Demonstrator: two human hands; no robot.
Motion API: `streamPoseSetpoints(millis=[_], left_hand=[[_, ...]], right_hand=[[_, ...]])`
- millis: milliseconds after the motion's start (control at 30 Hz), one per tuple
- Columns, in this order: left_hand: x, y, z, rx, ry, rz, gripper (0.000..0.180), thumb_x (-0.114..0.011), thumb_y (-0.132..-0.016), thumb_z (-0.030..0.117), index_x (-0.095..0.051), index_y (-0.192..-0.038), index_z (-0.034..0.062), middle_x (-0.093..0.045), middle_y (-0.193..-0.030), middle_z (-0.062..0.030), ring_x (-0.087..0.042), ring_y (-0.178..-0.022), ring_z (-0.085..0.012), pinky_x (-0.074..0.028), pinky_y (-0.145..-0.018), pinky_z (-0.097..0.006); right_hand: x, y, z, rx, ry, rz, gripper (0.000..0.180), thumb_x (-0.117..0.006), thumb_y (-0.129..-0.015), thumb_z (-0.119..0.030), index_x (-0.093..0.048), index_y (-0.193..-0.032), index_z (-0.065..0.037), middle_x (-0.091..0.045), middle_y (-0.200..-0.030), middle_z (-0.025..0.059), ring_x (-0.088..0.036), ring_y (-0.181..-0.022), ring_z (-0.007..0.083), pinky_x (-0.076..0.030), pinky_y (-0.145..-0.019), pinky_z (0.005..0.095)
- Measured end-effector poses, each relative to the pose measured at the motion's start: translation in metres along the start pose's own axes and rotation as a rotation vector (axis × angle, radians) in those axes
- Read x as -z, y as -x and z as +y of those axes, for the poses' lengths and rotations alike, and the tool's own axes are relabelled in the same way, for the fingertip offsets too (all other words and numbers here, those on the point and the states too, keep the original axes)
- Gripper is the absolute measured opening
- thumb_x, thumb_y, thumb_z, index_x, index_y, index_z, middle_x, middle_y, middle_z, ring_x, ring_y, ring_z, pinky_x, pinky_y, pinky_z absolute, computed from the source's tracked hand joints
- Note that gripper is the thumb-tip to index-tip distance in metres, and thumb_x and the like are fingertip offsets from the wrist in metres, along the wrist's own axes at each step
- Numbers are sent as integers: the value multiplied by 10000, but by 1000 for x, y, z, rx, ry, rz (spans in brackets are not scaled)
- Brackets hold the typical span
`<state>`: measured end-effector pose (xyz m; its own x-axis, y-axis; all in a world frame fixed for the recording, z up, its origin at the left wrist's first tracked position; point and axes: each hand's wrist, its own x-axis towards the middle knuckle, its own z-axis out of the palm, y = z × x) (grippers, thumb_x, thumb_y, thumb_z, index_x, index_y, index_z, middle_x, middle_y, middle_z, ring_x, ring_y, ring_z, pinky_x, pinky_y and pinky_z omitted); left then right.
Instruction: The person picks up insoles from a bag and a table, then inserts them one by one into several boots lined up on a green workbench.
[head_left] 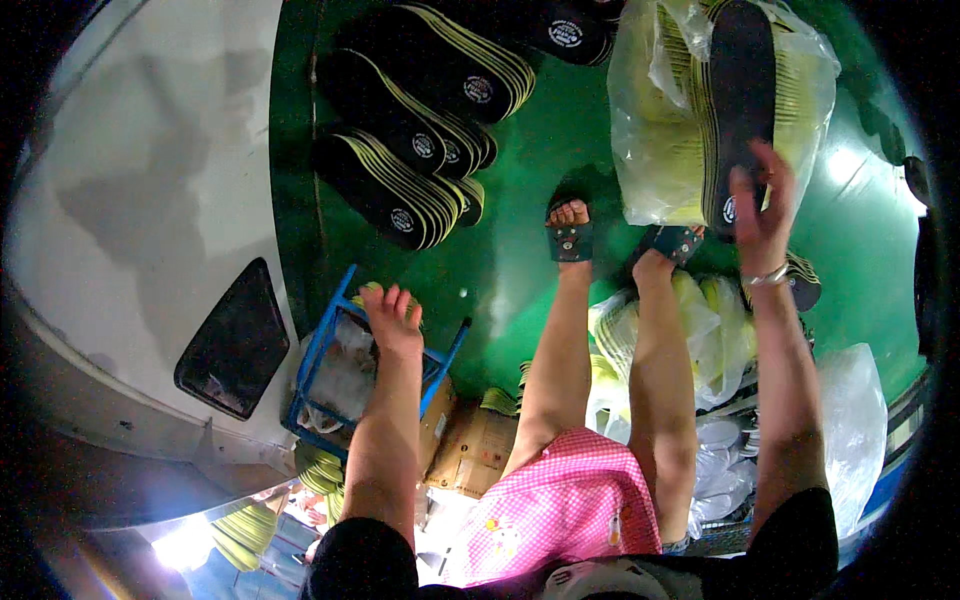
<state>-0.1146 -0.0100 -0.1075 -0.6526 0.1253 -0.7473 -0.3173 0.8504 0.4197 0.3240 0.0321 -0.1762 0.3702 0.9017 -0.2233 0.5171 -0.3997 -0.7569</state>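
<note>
My right hand point(765, 220), with a bracelet at the wrist, is at the heel end of a stack of black insoles with yellow-green edges point(740, 80). Its thumb and fingers are spread over the top insole; I cannot tell how firmly they touch. The stack lies on a clear plastic bag point(640, 170) full of more insoles. To the left, my left hand point(393, 318) is open, fingers apart, over the top of a blue metal frame point(313, 360). Something yellow-green shows partly behind its fingers.
Several insole stacks point(390, 190) lie on the green floor point(500, 290) at the upper left. A white machine or table surface point(170, 130) fills the left side. Cardboard boxes point(475, 445), another bag of insoles point(715, 340) and clear plastic wrap point(850, 430) surround my legs.
</note>
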Motion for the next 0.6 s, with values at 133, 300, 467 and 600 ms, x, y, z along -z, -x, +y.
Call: streamPoseSetpoints(millis=[133, 300, 467, 600], left_hand=[[-10, -44, 22, 35, 194, -229, 869, -458, -713, 643, -153, -1324, 105, -251, -1328, -96, -240, -1222, -253, -159, -975, -425], [-40, -86, 37, 99, 215, -174, 816, -517, -694, 611, -255, -1278, 104, -317, -1293, -81, -249, -1214, -258, -118, -992, -464], [-54, -125, 30, 155, 209, -574, 508, -522, -763, 475, -487, -1097, 93, -519, -1104, -76, -474, -1021, -248, -374, -869, -432], [-42, -152, 25, 182, 282, -508, 450, -479, -796, 377, -478, -1110, 55, -531, -1084, -92, -490, -1007, -255, -390, -864, -403]], right_hand=[[-90, 65, -47, -26, -424, -437, 290, -570, -771, -202, -534, -1006, -35, -556, -955, 116, -533, -875, 212, -417, -779, 303], [-211, 92, -108, -185, -448, -797, 581, -584, -734, -406, -481, -1072, 55, -491, -1097, 233, -480, -1016, 333, -351, -906, 350], [-293, 105, -147, -196, -218, -809, 773, -583, -688, -467, -320, -1238, 7, -362, -1246, 186, -323, -1159, 339, -292, -949, 384], [-319, 111, -157, -211, -134, -806, 743, -664, -615, -384, -365, -1179, -4, -383, -1174, 182, -349, -1109, 346, -329, -900, 424]])
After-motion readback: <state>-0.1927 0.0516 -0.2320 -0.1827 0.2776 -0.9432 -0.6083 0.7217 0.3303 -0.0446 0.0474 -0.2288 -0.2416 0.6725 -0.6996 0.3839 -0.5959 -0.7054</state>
